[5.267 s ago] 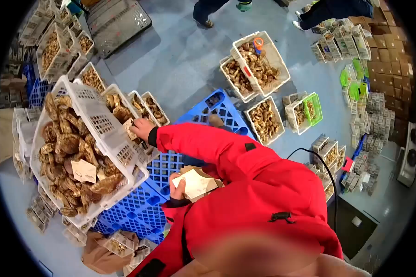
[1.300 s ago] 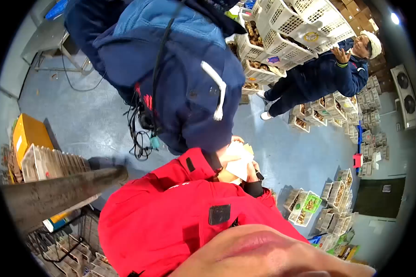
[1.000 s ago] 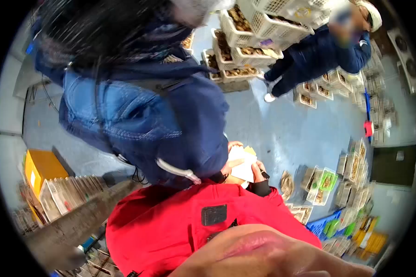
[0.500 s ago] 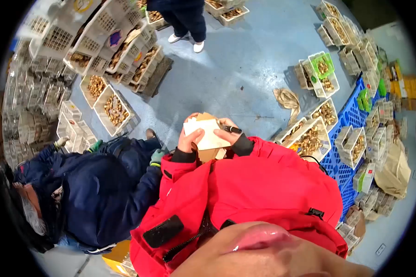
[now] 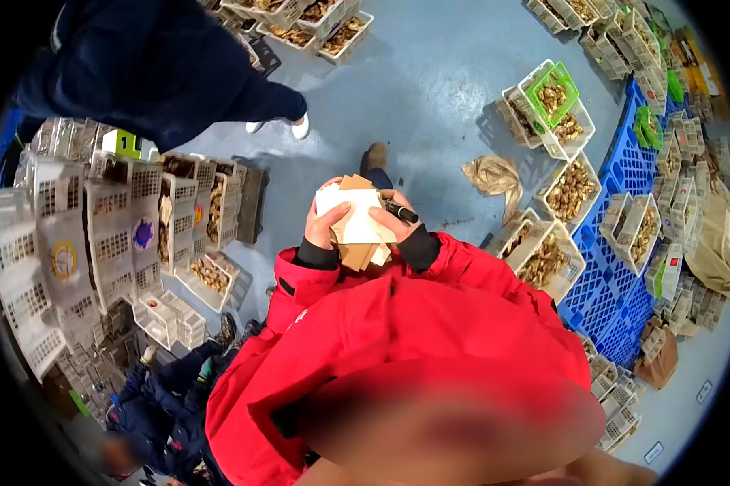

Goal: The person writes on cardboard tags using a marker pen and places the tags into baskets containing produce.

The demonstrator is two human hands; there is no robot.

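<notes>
In front of my red jacket, both hands hold a small stack of paper and cardboard. My left hand (image 5: 323,224) grips its left side, thumb pressed on the white sheet (image 5: 350,204) on top. My right hand (image 5: 397,225) holds the right side with its thumb on the same sheet. A black marker (image 5: 401,212) also sits in that hand, pointing out to the right. Brown cardboard pieces (image 5: 357,256) stick out below the white sheet and above it. Any writing on the sheet is too small to make out.
Stacked white crates (image 5: 122,219) stand at the left, near a person in dark clothes (image 5: 154,73). Another person (image 5: 170,397) is low at the lower left. Crates of brownish produce (image 5: 572,190), a crumpled cloth (image 5: 495,180) and blue pallets (image 5: 604,279) lie to the right.
My view has turned and shifted. The standing person in dark clothes now appears larger at the upper left, the other person lower down. A shoe shows beyond my hands, which keep their hold.
</notes>
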